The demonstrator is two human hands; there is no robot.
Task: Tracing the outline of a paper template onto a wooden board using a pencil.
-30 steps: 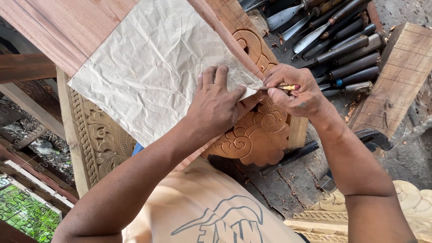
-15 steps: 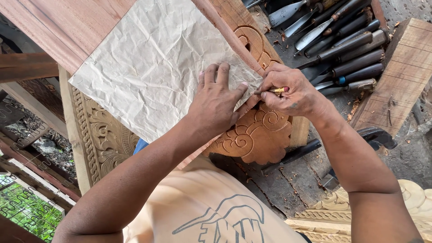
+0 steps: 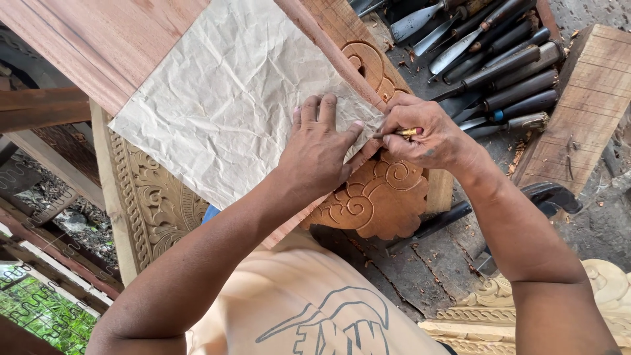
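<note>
Little had changed over the last second: the left hand (image 3: 322,154) stayed flat on the paper and the right hand (image 3: 424,135) kept its place at the sheet's near corner, with only a slight shift of the fingers around the pencil (image 3: 409,132).

Nearest the wearer, the two forearms reached out over a light T-shirt with a dark line drawing. The left hand lay palm down with fingers spread, pressing the crumpled paper sheet (image 3: 230,98) onto the wood and closed on nothing. The right hand was pinched shut on the pencil, thumb and fingertips gripping it just beside the left thumb.

The pencil showed only as a short yellow stub with a reddish band; most of it was hidden in the fist. Its long axis ran roughly across the view, tip toward the paper's corner on the left. The tip itself could not be made out.

The sheet was pale, heavily creased and roughly square, lying on a reddish-brown plank (image 3: 98,39). Just below the hands sat a carved scroll ornament (image 3: 374,200), orange-brown with spiral curls. Farther off, at the upper right, a row of chisels (image 3: 486,66) lay side by side next to a wooden block (image 3: 578,112).
</note>
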